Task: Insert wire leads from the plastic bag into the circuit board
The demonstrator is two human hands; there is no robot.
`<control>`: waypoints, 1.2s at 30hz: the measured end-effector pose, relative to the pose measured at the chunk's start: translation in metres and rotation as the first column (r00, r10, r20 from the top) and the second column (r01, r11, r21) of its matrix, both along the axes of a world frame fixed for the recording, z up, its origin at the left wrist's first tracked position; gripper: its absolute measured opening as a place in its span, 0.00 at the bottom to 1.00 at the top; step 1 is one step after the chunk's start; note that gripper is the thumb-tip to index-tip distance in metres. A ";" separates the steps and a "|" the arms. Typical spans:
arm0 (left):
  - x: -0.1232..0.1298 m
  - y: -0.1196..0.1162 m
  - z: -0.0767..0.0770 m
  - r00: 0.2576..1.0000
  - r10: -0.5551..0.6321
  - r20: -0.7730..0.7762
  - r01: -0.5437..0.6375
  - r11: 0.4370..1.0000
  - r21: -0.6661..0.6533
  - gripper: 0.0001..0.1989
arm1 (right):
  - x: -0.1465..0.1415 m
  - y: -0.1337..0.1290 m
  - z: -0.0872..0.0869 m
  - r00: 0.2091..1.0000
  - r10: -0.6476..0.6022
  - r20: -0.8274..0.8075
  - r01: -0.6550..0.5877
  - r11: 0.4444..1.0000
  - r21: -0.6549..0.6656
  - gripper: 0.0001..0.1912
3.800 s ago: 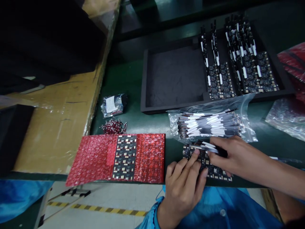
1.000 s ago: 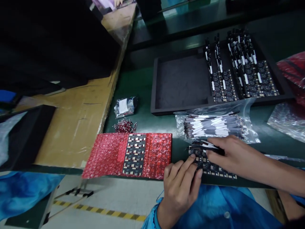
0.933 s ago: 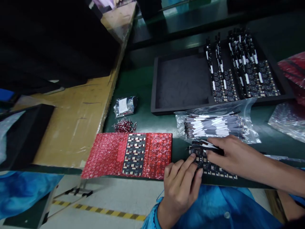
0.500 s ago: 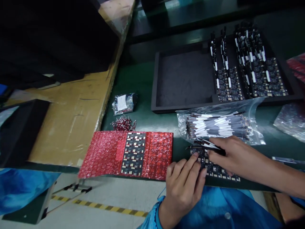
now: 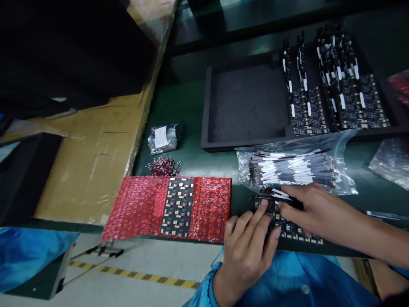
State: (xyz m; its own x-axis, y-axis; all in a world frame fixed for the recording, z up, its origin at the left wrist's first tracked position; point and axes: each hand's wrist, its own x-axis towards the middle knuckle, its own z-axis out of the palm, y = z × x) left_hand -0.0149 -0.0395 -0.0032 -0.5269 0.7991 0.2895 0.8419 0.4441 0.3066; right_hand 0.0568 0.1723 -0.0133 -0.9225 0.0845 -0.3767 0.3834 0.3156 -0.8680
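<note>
Head view, the only one: left hand (image 5: 247, 245) lies fingers-down on the near end of a dark circuit board panel (image 5: 289, 224) at the front edge of the green tabletop (image 5: 188, 123), fingers loosely extended and pressing, closed on nothing. Right hand (image 5: 308, 209) is pinched shut on a small bunch of flat cables (image 5: 277, 194) with white tabs, their ends touching the panel's far edge — whether any is seated there I cannot tell. Just behind, a clear bag of cables (image 5: 292, 169) looks well stocked. Further back, a black foam tray (image 5: 246, 106): the right part holds rows of boards with cables fitted (image 5: 338, 100), the left part bare. Left of the hands, a second panel (image 5: 177, 207) lies on red bubble wrap (image 5: 134, 207), no cables on it. Beyond it, a small foil packet (image 5: 162, 138) and a heap of tiny red parts (image 5: 164, 165). Judged from this — several boards finished, one in hand, at least one waiting.
</note>
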 end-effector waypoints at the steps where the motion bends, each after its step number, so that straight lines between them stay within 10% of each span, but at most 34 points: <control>1: 0.000 0.000 0.000 1.000 0.000 0.001 0.000 1.000 0.000 0.12 | -0.001 0.000 0.005 1.000 -0.006 0.031 0.005 1.000 0.007 0.16; 21: 0.001 0.011 0.009 0.993 0.108 0.039 -0.108 0.994 0.008 0.20 | -0.005 0.019 0.041 0.996 0.033 0.086 -0.040 0.996 0.085 0.17; 36: 0.006 0.003 -0.011 0.998 0.029 -0.055 -0.026 0.999 0.046 0.13 | 0.037 0.067 0.079 0.961 -0.273 0.034 0.264 0.951 0.162 0.26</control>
